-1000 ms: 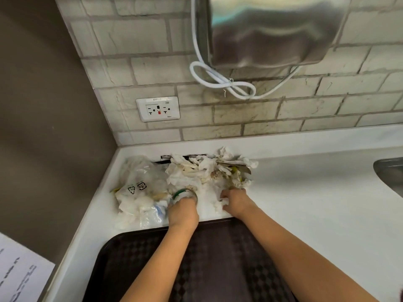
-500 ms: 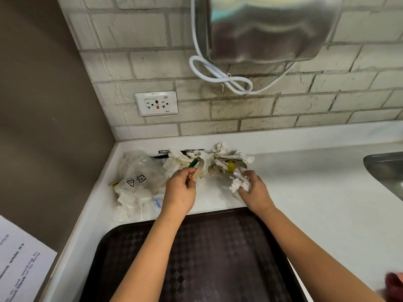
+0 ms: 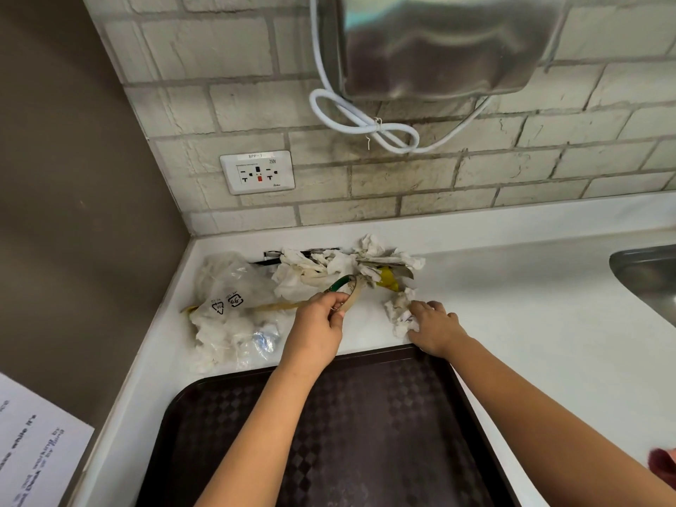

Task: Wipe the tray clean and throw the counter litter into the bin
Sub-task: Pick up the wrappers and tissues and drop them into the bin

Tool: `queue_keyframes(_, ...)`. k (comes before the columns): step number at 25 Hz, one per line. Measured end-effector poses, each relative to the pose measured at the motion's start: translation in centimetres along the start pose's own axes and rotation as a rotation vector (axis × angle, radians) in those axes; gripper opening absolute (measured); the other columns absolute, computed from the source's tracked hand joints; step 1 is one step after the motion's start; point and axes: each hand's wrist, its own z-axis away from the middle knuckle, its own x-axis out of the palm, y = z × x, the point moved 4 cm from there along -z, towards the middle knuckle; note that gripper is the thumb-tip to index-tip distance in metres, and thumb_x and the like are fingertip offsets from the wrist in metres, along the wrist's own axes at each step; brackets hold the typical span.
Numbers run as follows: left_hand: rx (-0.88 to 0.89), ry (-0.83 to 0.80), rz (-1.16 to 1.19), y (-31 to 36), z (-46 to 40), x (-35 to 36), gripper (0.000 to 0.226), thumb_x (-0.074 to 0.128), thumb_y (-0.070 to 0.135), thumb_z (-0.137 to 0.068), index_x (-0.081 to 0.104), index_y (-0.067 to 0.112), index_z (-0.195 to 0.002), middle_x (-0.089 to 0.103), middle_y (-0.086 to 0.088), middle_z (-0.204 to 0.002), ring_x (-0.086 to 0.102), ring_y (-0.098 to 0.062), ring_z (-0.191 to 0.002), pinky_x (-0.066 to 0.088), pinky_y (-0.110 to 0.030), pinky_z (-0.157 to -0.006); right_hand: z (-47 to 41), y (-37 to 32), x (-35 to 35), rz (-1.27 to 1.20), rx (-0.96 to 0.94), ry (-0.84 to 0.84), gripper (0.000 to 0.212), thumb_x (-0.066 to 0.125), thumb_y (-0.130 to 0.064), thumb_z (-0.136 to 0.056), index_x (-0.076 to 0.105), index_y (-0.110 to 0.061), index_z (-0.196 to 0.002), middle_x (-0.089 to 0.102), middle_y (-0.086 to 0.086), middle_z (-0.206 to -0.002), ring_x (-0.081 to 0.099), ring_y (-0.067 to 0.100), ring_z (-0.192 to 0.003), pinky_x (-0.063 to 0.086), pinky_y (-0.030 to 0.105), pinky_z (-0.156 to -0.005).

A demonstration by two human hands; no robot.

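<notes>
The worktop (image 3: 512,305) carries the dark tray (image 3: 365,433) at its near edge, with the litter pile (image 3: 329,265) just beyond it in the corner. The left hand (image 3: 318,323) pinches a paper strip (image 3: 351,290); the right hand (image 3: 435,327) grips a crumpled tissue (image 3: 400,309). Risk: loose tissues could scatter or drop onto the tray if lifted piecemeal.

a steel dryer (image 3: 435,45) hangs on the brick wall, white cord (image 3: 360,122) looped below, socket (image 3: 257,172) left, sink (image 3: 647,276) right.
</notes>
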Motion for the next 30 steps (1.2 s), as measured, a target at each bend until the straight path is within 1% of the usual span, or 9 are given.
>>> queue_keyframes(3,0.019,0.001,-0.017,-0.4,0.0,0.1,0.031,0.051,0.003,-0.09,0.062,0.01,-0.119,0.061,-0.003,-0.113,0.051,-0.007,-0.091,0.035,-0.006,-0.077,-0.6,0.2,0.3,0.012,-0.023,-0.019,0.065,0.045,-0.025,-0.088,0.016,-0.028,-0.146,0.035,0.003,-0.142,0.032,0.032,-0.126,0.032,0.044,-0.1)
queue_keyframes(5,0.052,-0.002,-0.034,-0.3,-0.1,0.3,0.03,0.052,0.003,-0.09,0.063,0.011,-0.117,0.061,-0.003,-0.115,0.051,-0.007,-0.092,0.035,-0.006,-0.078,-1.2,0.6,0.4,-0.036,-0.013,-0.053,0.056,0.047,-0.028,-0.089,0.029,-0.025,-0.142,0.04,0.006,-0.135,0.037,0.034,-0.12,0.035,0.04,-0.099)
queue_keyframes(8,0.121,-0.012,-0.055,0.3,0.0,0.5,0.03,0.053,0.006,-0.091,0.064,0.013,-0.117,0.061,0.001,-0.115,0.053,-0.008,-0.098,0.034,-0.006,-0.081,-1.8,1.6,0.7,-0.221,0.015,-0.006,0.044,0.054,-0.035,-0.082,0.053,-0.013,-0.119,0.052,0.011,-0.116,0.047,0.034,-0.112,0.039,0.034,-0.094)
queue_keyframes(13,0.247,0.058,-0.06,1.9,0.1,-0.2,0.027,0.054,0.006,-0.091,0.066,0.013,-0.114,0.063,0.001,-0.112,0.057,-0.013,-0.103,0.034,-0.006,-0.086,-0.2,2.9,-1.2,-0.655,0.082,0.356,0.007,0.06,-0.013,-0.084,0.058,-0.01,-0.09,0.058,0.005,-0.087,0.053,0.021,-0.081,0.036,0.012,-0.062)
queue_keyframes(15,0.299,0.096,-0.04,2.8,0.3,-0.8,0.026,0.054,0.006,-0.09,0.067,0.012,-0.112,0.064,0.0,-0.11,0.057,-0.011,-0.101,0.034,0.0,-0.084,1.2,3.7,-2.6,-0.824,0.124,0.512,0.007,0.061,-0.009,-0.084,0.054,-0.011,-0.086,0.057,0.001,-0.08,0.053,0.02,-0.077,0.036,0.003,-0.055)
queue_keyframes(18,0.377,0.14,-0.026,4.8,1.1,-1.8,0.026,0.054,0.008,-0.089,0.068,0.013,-0.111,0.064,0.003,-0.107,0.055,-0.004,-0.096,0.032,0.004,-0.083,3.8,4.5,-3.9,-0.94,0.112,0.627,0.019,0.054,-0.001,-0.085,0.057,-0.012,-0.1,0.057,-0.001,-0.088,0.054,0.018,-0.079,0.036,-0.002,-0.058)
queue_keyframes(23,0.497,0.101,0.022,9.6,4.9,-2.2,0.027,0.053,0.01,-0.087,0.069,0.011,-0.109,0.054,0.014,-0.101,0.052,-0.004,-0.098,0.032,0.004,-0.084,10.2,5.1,-5.1,-0.997,0.091,0.672,0.023,0.044,0.002,-0.083,0.057,-0.012,-0.071,0.059,0.009,-0.076,0.054,0.005,-0.053,0.039,0.006,-0.048)
queue_keyframes(26,0.568,0.021,0.046,12.0,8.0,-1.1,0.027,0.053,0.011,-0.087,0.068,0.012,-0.109,0.053,0.017,-0.1,0.052,-0.002,-0.098,0.033,0.002,-0.084,15.1,5.9,-5.5,-1.082,0.113,0.753,0.013,0.043,-0.015,-0.076,0.053,-0.013,-0.068,0.057,0.005,-0.074,0.052,0.002,-0.057,0.04,0.007,-0.05)
queue_keyframes(30,0.622,-0.058,0.122,14.3,11.7,1.1,0.024,0.057,0.005,-0.087,0.069,0.011,-0.107,0.053,0.017,-0.097,0.051,0.003,-0.094,0.035,0.003,-0.082,20.9,7.2,-4.0,-1.229,0.153,0.74,0.013,0.046,-0.025,-0.076,0.051,-0.017,-0.067,0.051,0.003,-0.072,0.05,0.017,-0.063,0.042,0.025,-0.049)
